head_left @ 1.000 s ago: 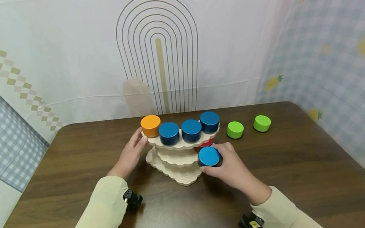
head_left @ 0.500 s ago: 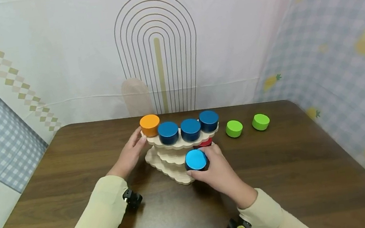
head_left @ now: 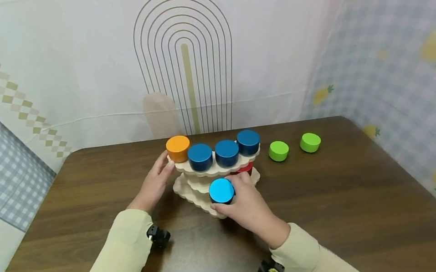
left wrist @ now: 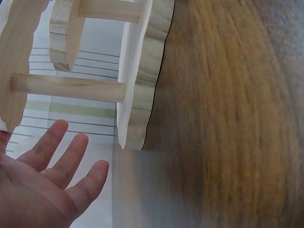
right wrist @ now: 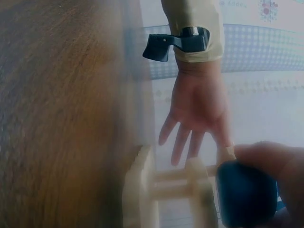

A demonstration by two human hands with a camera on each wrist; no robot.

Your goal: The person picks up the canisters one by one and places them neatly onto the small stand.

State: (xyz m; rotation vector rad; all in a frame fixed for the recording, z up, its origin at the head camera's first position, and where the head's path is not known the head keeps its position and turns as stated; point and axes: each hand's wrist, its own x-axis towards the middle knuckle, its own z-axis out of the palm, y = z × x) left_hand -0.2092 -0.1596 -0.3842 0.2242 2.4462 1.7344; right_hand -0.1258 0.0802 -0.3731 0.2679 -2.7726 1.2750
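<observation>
A pale wooden tiered stand (head_left: 191, 186) with scalloped shelves and dowel posts stands mid-table. On its top shelf sit an orange cylinder block (head_left: 178, 149) at the left and three blue ones, including the rightmost blue block (head_left: 248, 142). A red block (head_left: 245, 168) shows partly under that shelf at the right. My right hand (head_left: 248, 203) pinches another blue cylinder block (head_left: 221, 190) in front of the lower shelves, hiding part of them. My left hand (head_left: 154, 185) touches the top shelf's left end beside the orange block; its other fingers (left wrist: 71, 159) stretch out, spread.
Two green cylinder blocks, a nearer one (head_left: 278, 151) and a farther one (head_left: 310, 142), lie on the dark wooden table (head_left: 356, 209) right of the stand. Patterned cloth (head_left: 272, 46) hangs behind the table. A small black camera (head_left: 158, 236) sits on my left wrist.
My right hand has carried the blue block leftward along the front of the stand. The left hand stays at the top shelf's left end.
</observation>
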